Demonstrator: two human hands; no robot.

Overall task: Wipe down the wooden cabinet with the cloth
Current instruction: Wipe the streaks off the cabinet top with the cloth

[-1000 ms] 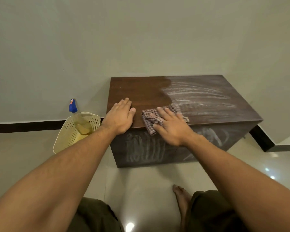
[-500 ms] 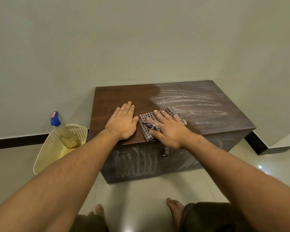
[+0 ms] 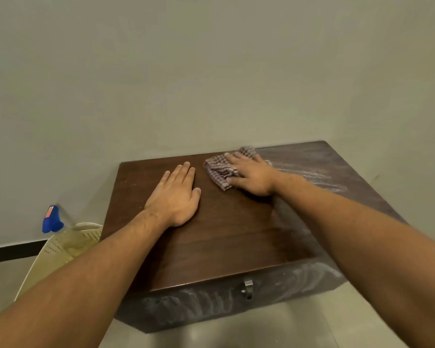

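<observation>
Your right hand (image 3: 252, 176) presses flat on the cloth (image 3: 217, 170) on the cabinet (image 3: 224, 237); your left hand (image 3: 176, 197) lies flat, empty, beside it.

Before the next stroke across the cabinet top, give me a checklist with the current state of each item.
1. The cloth lies under the right hand, pressed flat on the top: ok.
2. The left hand lies flat on the cabinet, apart from the cloth: ok.
3. Left part of the top is free of residue: ok.
4. Right part of the top is clean: not ok, white streaks show there.
5. Front face is clean: not ok, white smears cover it.
6. Underside of the cloth is clean enough: cannot tell, it is hidden.
</observation>
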